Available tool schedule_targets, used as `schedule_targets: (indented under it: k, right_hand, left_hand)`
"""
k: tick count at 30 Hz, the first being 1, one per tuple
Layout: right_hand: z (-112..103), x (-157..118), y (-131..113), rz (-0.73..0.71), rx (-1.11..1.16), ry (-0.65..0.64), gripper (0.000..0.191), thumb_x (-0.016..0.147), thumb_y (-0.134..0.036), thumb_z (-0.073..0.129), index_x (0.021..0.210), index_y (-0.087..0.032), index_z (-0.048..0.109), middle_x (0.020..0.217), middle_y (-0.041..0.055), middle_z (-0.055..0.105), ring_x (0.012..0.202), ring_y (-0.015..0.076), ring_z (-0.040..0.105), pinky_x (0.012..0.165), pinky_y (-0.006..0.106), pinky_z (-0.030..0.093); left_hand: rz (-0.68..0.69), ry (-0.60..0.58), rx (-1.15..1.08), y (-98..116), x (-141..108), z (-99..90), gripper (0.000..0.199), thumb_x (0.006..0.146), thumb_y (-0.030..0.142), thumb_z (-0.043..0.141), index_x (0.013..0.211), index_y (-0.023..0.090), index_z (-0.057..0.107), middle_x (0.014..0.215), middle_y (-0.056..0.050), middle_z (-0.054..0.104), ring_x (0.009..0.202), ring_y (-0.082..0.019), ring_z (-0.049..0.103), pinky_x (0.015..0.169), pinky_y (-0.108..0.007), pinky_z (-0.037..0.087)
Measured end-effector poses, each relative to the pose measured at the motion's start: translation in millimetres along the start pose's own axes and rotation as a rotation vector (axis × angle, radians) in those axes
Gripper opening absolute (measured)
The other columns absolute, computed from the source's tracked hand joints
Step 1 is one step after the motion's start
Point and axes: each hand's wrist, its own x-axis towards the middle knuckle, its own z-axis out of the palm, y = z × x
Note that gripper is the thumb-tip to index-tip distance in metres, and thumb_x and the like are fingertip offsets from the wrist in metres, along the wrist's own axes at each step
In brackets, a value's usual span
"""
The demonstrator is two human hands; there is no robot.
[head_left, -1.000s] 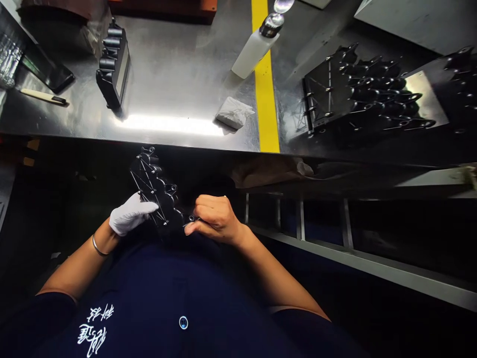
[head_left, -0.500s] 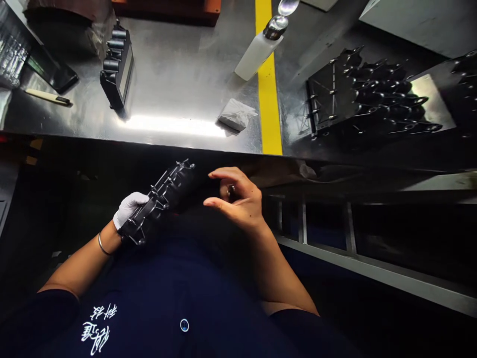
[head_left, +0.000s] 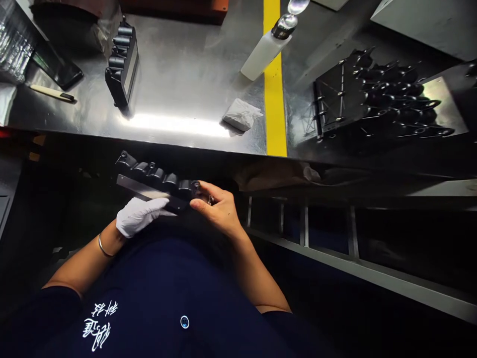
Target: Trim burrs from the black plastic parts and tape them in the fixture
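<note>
Between my two hands, in front of the bench edge, is a black moulded part (head_left: 154,179) with a row of rounded humps and a flat, shiny side strip. My left hand (head_left: 139,215), in a white glove, grips its lower side, thumb along the strip. Bare except for a ring, my right hand (head_left: 218,206) is closed on the part's right end between thumb and fingers. A similar black part (head_left: 122,67) stands on the bench at the upper left.
On the metal bench (head_left: 179,69) are a folded white cloth (head_left: 242,115), a white pump bottle (head_left: 265,52) and a pale-handled cutter (head_left: 52,93). Right of the yellow stripe (head_left: 275,99) stand several black parts (head_left: 395,94). A metal rack (head_left: 335,256) lies below the bench at right.
The black part has been turned so its humps and strip face me. My right hand has moved left and taken hold of its right end. The view has shifted slightly.
</note>
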Motion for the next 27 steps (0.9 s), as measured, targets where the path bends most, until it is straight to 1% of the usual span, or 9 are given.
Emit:
schedule_targets:
  k: [2, 4, 9, 13, 17, 19, 21, 24, 27]
  right_hand:
    - [4, 0, -4, 0.009, 0.028, -0.113, 0.041, 0.072, -0.056, 0.069, 0.092, -0.02, 0.073, 0.074, 0.0031, 0.072, 0.061, 0.0154, 0.063, 0.053, 0.027, 0.05]
    - [3, 1, -8, 0.018, 0.021, -0.126, 0.033, 0.078, -0.05, 0.066, 0.084, -0.019, 0.073, 0.07, 0.003, 0.071, 0.06, 0.0144, 0.063, 0.054, 0.026, 0.05]
    - [-2, 0, -11, 0.045, 0.0, -0.134, 0.031, 0.08, -0.047, 0.065, 0.073, -0.017, 0.069, 0.059, 0.0014, 0.067, 0.052, 0.0122, 0.06, 0.05, 0.023, 0.046]
    - [2, -3, -6, -0.14, -0.23, 0.037, 0.028, 0.086, -0.041, 0.057, 0.07, -0.018, 0.065, 0.058, 0.0006, 0.064, 0.049, 0.0106, 0.055, 0.049, 0.023, 0.042]
    - [-7, 5, -1, -0.282, -0.632, 0.154, 0.024, 0.089, -0.04, 0.054, 0.079, -0.019, 0.063, 0.07, 0.0034, 0.066, 0.058, 0.0132, 0.058, 0.055, 0.025, 0.041]
    - [-12, 8, -3, -0.288, -0.72, 0.071, 0.026, 0.094, -0.038, 0.046, 0.085, -0.019, 0.061, 0.074, 0.0046, 0.066, 0.062, 0.0136, 0.06, 0.056, 0.024, 0.04]
    - [-15, 10, -10, -0.394, -0.659, -0.156, 0.034, 0.098, -0.036, 0.035, 0.085, -0.018, 0.06, 0.071, 0.0041, 0.064, 0.061, 0.0122, 0.059, 0.057, 0.023, 0.04]
    - [-11, 8, -23, -0.621, -0.508, -0.477, 0.045, 0.095, -0.052, 0.036, 0.077, -0.017, 0.058, 0.062, 0.0013, 0.058, 0.055, 0.0108, 0.052, 0.053, 0.023, 0.038]
    - [-5, 7, -29, -0.748, -0.495, -0.502, 0.05, 0.088, -0.061, 0.046, 0.064, -0.018, 0.052, 0.054, -0.0021, 0.047, 0.05, 0.0098, 0.042, 0.048, 0.024, 0.029]
  left_hand:
    - [-0.012, 0.049, -0.117, -6, 1, 1.4, 0.015, 0.071, 0.023, 0.076, 0.08, 0.011, 0.073, 0.078, -0.007, 0.073, 0.071, -0.021, 0.07, 0.067, -0.031, 0.06]
    - [-0.034, 0.076, -0.187, -11, 1, 1.3, 0.011, 0.073, 0.019, 0.074, 0.079, 0.01, 0.072, 0.073, -0.006, 0.072, 0.065, -0.018, 0.069, 0.061, -0.027, 0.06]
    - [-0.188, 0.013, -0.355, -15, 6, 3.7, 0.016, 0.088, 0.015, 0.055, 0.092, 0.008, 0.069, 0.084, -0.008, 0.074, 0.076, -0.018, 0.072, 0.067, -0.025, 0.061]
    - [-0.187, 0.061, -0.467, -14, 11, 4.1, 0.022, 0.092, 0.013, 0.046, 0.095, 0.01, 0.068, 0.086, -0.007, 0.074, 0.08, -0.016, 0.072, 0.073, -0.023, 0.06]
    - [-0.096, 0.081, -0.312, -10, 6, -9.3, 0.009, 0.079, 0.009, 0.063, 0.086, 0.01, 0.069, 0.078, -0.005, 0.073, 0.071, -0.016, 0.071, 0.073, -0.027, 0.06]
    - [-0.089, 0.007, -0.24, -8, 2, -15.8, 0.014, 0.069, 0.011, 0.073, 0.083, 0.011, 0.07, 0.075, -0.004, 0.073, 0.066, -0.016, 0.07, 0.07, -0.027, 0.059]
    - [-0.083, -0.081, -0.183, -5, -1, -18.1, 0.023, 0.06, 0.013, 0.08, 0.081, 0.011, 0.071, 0.072, -0.004, 0.072, 0.063, -0.017, 0.069, 0.065, -0.026, 0.058]
    - [-0.089, -0.196, -0.127, -2, -4, -14.4, 0.028, 0.055, 0.016, 0.084, 0.08, 0.01, 0.072, 0.074, -0.007, 0.073, 0.067, -0.021, 0.07, 0.065, -0.029, 0.057]
    - [-0.087, -0.237, -0.108, -3, -4, -9.5, 0.028, 0.056, 0.018, 0.084, 0.081, 0.011, 0.073, 0.077, -0.008, 0.073, 0.072, -0.024, 0.071, 0.066, -0.028, 0.057]
